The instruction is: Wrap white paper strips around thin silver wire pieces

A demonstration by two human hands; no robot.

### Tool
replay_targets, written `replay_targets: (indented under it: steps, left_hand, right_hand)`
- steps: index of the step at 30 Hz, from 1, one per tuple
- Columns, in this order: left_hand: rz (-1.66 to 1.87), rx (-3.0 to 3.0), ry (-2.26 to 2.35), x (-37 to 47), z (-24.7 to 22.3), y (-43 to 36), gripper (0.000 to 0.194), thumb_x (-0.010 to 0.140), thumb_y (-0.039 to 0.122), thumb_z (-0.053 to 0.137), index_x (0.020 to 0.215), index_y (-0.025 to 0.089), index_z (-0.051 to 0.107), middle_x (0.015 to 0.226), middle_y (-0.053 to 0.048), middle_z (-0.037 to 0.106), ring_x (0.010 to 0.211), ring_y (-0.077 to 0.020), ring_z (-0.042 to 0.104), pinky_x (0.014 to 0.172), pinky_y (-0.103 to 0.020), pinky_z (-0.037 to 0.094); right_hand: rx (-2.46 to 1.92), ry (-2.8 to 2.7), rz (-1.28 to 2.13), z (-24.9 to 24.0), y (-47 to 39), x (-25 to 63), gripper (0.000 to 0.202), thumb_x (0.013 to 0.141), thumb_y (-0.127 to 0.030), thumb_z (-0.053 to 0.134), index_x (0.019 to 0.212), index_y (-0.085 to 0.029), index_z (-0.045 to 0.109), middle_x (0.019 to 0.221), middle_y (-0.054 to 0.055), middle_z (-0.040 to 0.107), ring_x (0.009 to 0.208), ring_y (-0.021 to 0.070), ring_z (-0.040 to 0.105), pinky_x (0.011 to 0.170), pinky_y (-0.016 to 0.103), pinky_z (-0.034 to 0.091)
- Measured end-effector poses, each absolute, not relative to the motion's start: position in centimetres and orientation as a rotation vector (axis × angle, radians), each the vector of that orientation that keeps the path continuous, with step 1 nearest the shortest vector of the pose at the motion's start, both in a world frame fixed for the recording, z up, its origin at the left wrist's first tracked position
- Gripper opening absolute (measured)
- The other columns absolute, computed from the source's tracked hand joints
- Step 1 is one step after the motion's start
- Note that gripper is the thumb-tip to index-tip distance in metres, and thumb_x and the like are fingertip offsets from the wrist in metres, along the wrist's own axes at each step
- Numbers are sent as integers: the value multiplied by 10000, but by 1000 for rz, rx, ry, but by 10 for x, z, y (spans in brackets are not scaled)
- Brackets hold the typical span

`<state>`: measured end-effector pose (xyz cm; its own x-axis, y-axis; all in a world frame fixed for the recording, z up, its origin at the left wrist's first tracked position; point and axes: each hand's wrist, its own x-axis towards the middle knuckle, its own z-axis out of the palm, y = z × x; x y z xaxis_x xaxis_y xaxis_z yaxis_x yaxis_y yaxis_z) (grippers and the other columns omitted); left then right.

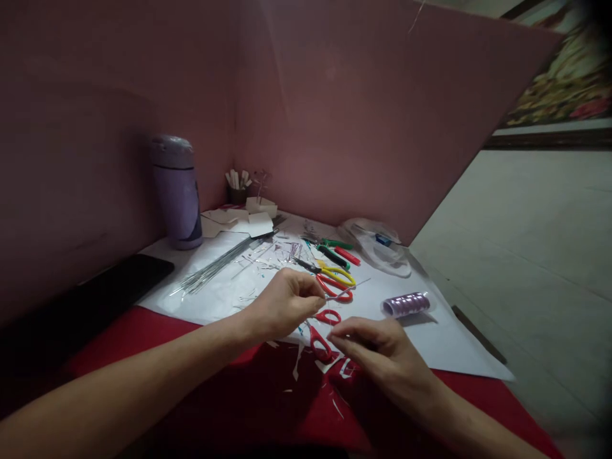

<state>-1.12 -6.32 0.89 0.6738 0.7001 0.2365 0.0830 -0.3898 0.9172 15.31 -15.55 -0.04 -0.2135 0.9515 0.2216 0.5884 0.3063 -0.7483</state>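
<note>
My left hand [289,303] is closed in a pinch on a thin wire [352,289], whose free end points up and to the right. Lower and to the right, the thumb and fingertips of my right hand [382,354] are pinched together; what they hold, if anything, is too fine to make out. Beneath and between the hands lie red-handled scissors [319,343], their blades partly hidden. Just beyond the left hand are pliers with yellow and red handles [337,275]. A spool of shiny purple thread or ribbon [406,305] rests on its side to the right.
White paper [459,344] covers part of the red cloth [201,382]. A bundle of wires [215,264], green-handled pliers [335,255], a red tool [347,256] and scraps lie about. A purple bottle [176,197], dark phone-like slab [119,287] and plastic bag [377,245] stand or lie around.
</note>
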Motion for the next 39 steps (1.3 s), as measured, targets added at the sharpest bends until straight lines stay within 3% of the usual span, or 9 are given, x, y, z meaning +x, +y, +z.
replay_targets:
  steps: [5,11,14,18,23,26,31,35,39]
  left_hand:
    - [681,2136,518,-12,6,-69,147,703,70,490,627,90,614,526,41,420,525,-63,359,507,-204,291]
    - [527,1695,417,-14,13,-67,151,716,212,586,754,78,642,459,60,414,422,-54,323,412,-194,243]
    - [616,1675,481,-13,13,-64,132,706,204,584,694,79,626,444,59,412,418,-54,329,412,-195,244]
    - [730,1952,609,-11,6,-64,128,709,113,514,617,89,601,489,43,424,471,-57,345,456,-200,268]
    - [664,2254,497,-13,-1,-69,168,713,63,476,626,102,615,503,45,407,504,-59,352,501,-205,289]
    - [545,2009,371,-14,3,-71,128,738,107,504,693,95,624,532,41,444,498,-55,358,481,-193,295]
    - [594,1711,445,-13,11,-68,126,739,204,565,726,92,619,480,59,421,432,-50,332,414,-186,253]
    - [731,1851,530,-11,8,-66,124,729,134,531,624,96,586,500,52,420,471,-50,341,447,-187,271]
    - [726,2125,542,-11,2,-69,140,711,74,498,605,95,586,518,45,422,522,-61,363,503,-199,299]
  right_hand:
    - [-1393,-2149,167,53,-149,161,165,819,-191,536,783,-153,693,629,17,633,553,109,519,533,230,362]
    - [-1469,-1811,856,37,-106,192,167,734,-291,647,748,-134,702,631,25,639,543,106,517,505,219,388]
    - [-1476,-1753,909,3,-120,184,179,765,-293,627,744,-136,708,622,17,642,542,106,524,503,215,387]
    - [-1366,-2024,723,2,-156,159,216,851,-200,509,780,-152,708,658,17,669,588,113,571,553,212,406]
    - [-1410,-2209,201,55,-142,164,170,806,-187,556,756,-161,717,604,15,644,537,108,543,523,228,374]
    - [-1468,-2056,454,60,-114,183,145,761,-250,613,751,-151,718,635,28,656,572,125,557,524,231,398]
    - [-1436,-1826,839,10,-110,187,189,768,-302,628,756,-135,716,693,41,675,633,143,580,572,238,435]
    - [-1384,-1990,801,-6,-146,163,251,858,-278,527,757,-148,716,625,15,655,567,116,558,527,211,404]
    - [-1240,-2203,383,25,-160,153,210,852,-184,515,811,-156,719,585,8,642,506,93,539,513,210,380]
